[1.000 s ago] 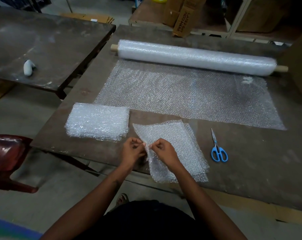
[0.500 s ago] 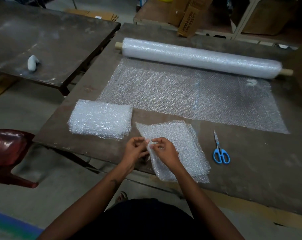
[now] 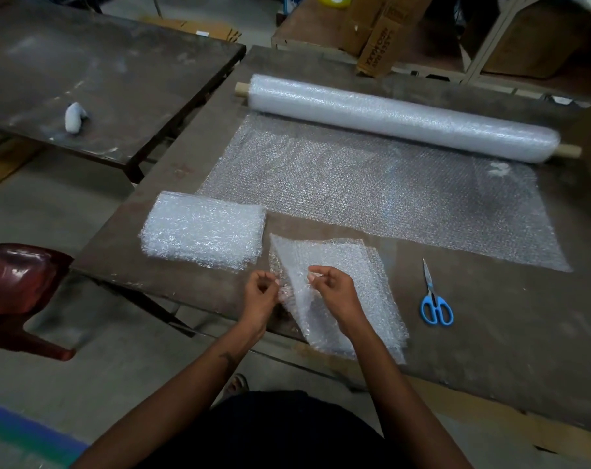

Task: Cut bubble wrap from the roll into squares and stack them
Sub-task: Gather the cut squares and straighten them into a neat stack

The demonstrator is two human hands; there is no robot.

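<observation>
A long bubble wrap roll [image 3: 399,115] on a wooden core lies across the far side of the table, with a wide sheet [image 3: 372,187] unrolled toward me. A thick stack of cut squares [image 3: 202,230] sits at the near left. Several loose cut pieces [image 3: 365,282] lie at the table's front edge. My right hand [image 3: 334,292] pinches the left edge of the top piece and lifts it. My left hand [image 3: 260,294] pinches the edge of the layer beneath, a small gap away. Blue-handled scissors [image 3: 434,299] lie to the right of the pieces.
The brown table [image 3: 510,333] has a second dark table [image 3: 118,69] to its left with a small white object [image 3: 74,117] on it. A dark red chair [image 3: 20,286] stands at the near left. Cardboard boxes [image 3: 378,45] and shelving stand behind the roll.
My hands have drawn apart, separating the top piece from the ones below; its left edge now stands raised. The view has shifted slightly.
</observation>
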